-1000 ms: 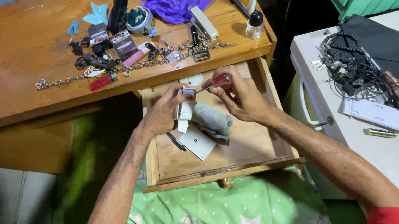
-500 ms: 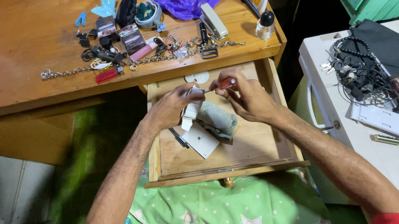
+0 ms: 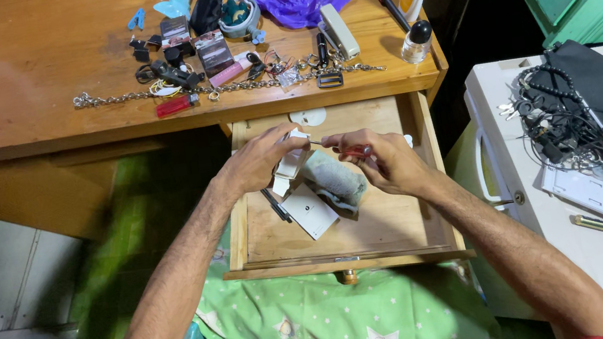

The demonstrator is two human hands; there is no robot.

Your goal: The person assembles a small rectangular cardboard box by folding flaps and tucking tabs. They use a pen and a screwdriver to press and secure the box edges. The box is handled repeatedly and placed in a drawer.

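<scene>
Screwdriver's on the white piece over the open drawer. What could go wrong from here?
The small screwdriver in the right hand points toward the left hand gripping the white device; a slip could jab its fingers. Anything loosened might drop into the open drawer, among the cloth and white box.

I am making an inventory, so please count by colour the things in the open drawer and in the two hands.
White: 3 (gadget in the left hand, flat square piece, round disc)
Red: 1 (screwdriver in the right hand)
Grey: 1 (rolled cloth)
Black: 1 (pen)
Total: 6
</scene>
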